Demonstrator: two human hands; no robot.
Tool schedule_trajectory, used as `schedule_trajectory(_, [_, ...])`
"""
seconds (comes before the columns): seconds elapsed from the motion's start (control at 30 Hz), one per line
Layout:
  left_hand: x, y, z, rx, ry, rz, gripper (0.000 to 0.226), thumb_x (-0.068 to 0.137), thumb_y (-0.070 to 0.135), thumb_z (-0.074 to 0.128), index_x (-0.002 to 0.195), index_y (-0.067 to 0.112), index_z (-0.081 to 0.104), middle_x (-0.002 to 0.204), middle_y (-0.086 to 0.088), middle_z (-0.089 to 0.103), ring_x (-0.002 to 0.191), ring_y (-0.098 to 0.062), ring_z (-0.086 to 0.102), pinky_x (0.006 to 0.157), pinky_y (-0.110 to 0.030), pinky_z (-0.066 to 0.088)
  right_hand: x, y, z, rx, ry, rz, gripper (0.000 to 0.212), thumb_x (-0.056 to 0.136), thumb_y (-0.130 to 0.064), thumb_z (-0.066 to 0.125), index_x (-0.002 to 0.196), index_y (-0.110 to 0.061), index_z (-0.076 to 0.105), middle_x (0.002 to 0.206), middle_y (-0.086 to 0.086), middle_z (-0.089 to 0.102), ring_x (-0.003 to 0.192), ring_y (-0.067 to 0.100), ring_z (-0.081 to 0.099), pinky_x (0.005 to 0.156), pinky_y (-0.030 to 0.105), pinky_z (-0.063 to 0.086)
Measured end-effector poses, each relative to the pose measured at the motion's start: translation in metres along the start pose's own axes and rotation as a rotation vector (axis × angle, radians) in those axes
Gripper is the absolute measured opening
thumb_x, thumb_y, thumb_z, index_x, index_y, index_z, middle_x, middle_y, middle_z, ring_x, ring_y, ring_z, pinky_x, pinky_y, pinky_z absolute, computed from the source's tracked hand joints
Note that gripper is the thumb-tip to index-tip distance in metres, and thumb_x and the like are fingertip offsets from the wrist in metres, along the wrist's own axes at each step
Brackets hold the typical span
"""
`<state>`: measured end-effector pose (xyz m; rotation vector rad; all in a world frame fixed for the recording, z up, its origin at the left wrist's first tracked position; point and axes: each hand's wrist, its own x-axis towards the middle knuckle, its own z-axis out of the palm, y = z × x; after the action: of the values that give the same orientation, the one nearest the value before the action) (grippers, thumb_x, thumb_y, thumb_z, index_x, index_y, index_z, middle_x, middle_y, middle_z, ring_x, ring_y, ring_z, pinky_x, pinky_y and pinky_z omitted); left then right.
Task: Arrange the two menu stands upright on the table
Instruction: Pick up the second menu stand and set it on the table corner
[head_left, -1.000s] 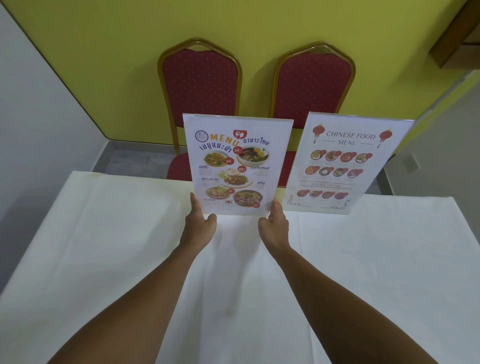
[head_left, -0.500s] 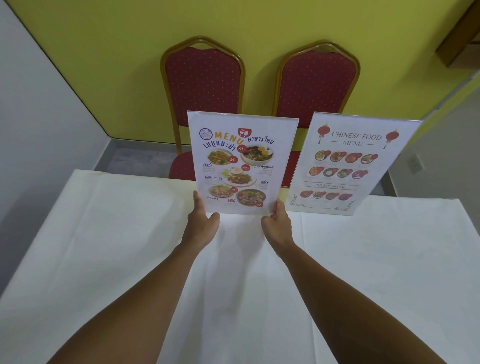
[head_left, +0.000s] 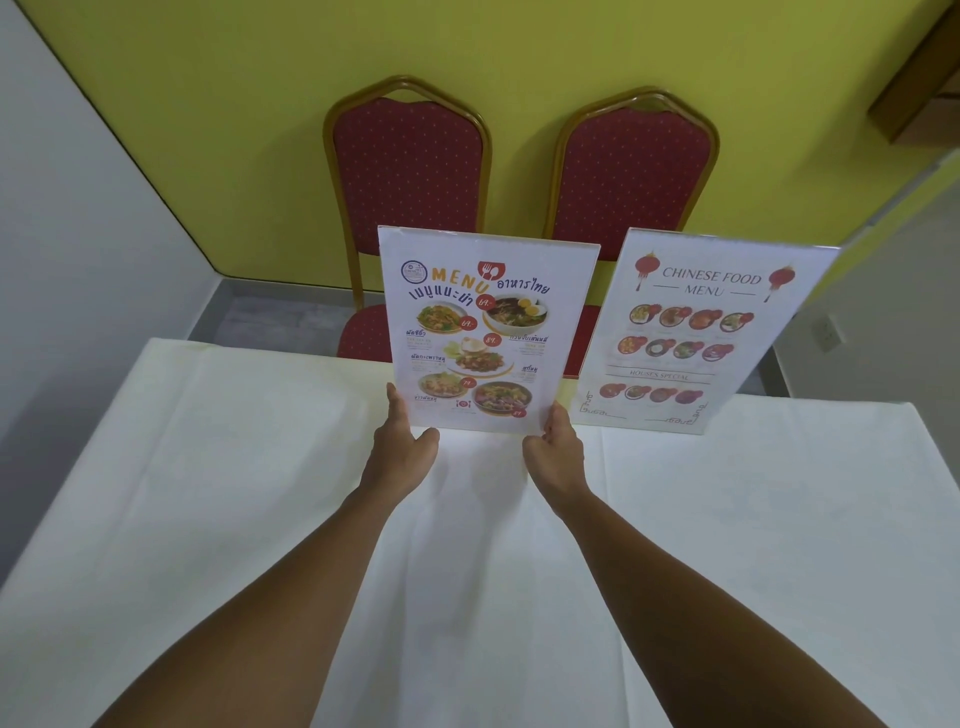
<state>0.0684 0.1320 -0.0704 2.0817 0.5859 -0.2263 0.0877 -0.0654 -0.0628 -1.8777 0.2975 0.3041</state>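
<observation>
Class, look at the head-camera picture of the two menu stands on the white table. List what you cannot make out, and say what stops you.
- Base of the Thai menu stand: head view, hidden by the left hand and right hand and its own sheet.
- Small print under the dishes on the Chinese food menu stand: too small.
- Chair legs: hidden behind the table.

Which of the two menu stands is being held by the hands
The Thai food menu stand, gripped at its lower corners by both hands; the Chinese food menu stand stands untouched beside it.

Restaurant, menu stands (head_left: 488, 327), banquet chairs (head_left: 410, 171)
</observation>
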Motion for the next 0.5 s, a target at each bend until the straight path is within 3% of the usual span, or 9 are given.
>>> schedule_trajectory(0.1, [0.0,-0.002,-0.001,-0.001,-0.018,0.013,0.09,0.092,0.021,0.055,0.157,0.032,-0.005,0.144,0.003,0.048,0.106,-0.014,0.053,0.075,-0.026,0.049,0.0,0.0,-0.002,-0.001,-0.026,0.004,0.059,0.09,0.005,0.051,0.143,-0.019,0.041,0.135,0.0,0.059,0.107,0.02,0.059,0.073,0.017,0.051])
schedule_trajectory(0.27, [0.003,-0.006,-0.007,0.004,-0.07,0.016,0.09,0.092,0.021,0.055,0.157,0.035,-0.005,0.147,0.004,0.044,0.109,-0.016,0.055,0.074,-0.026,0.05,0.001,-0.002,-0.008,-0.036,-0.064,0.001,0.062,0.09,-0.001,0.055,0.144,-0.025,0.04,0.133,-0.003,0.059,0.1,0.015,0.059,0.076,0.023,0.05])
schedule_trajectory(0.4, [0.003,-0.008,-0.014,0.005,-0.057,0.035,0.087,0.091,0.019,0.058,0.157,0.036,0.004,0.151,0.004,0.041,0.13,-0.022,0.046,0.09,-0.036,0.048,0.0,-0.006,-0.013,-0.073,-0.045,-0.044,0.062,0.092,-0.01,0.065,0.146,-0.028,0.04,0.121,-0.016,0.056,0.084,-0.002,0.055,0.06,0.006,0.046])
schedule_trajectory(0.43, [0.003,-0.007,-0.017,-0.004,-0.047,0.053,0.086,0.091,0.019,0.058,0.157,0.036,0.006,0.151,0.005,0.041,0.133,-0.022,0.044,0.093,-0.037,0.046,0.0,-0.008,-0.015,-0.085,-0.027,-0.064,0.062,0.091,-0.011,0.066,0.146,-0.027,0.041,0.124,-0.015,0.056,0.089,-0.003,0.054,0.067,0.008,0.047])
schedule_trajectory(0.5, [0.005,-0.001,-0.023,-0.044,-0.029,0.116,0.083,0.09,0.018,0.058,0.154,0.041,0.011,0.146,0.01,0.045,0.129,-0.013,0.044,0.092,-0.034,0.046,0.002,-0.012,-0.019,-0.1,0.002,-0.105,0.062,0.091,-0.01,0.066,0.145,-0.026,0.043,0.133,-0.013,0.056,0.108,0.004,0.05,0.091,0.028,0.048])
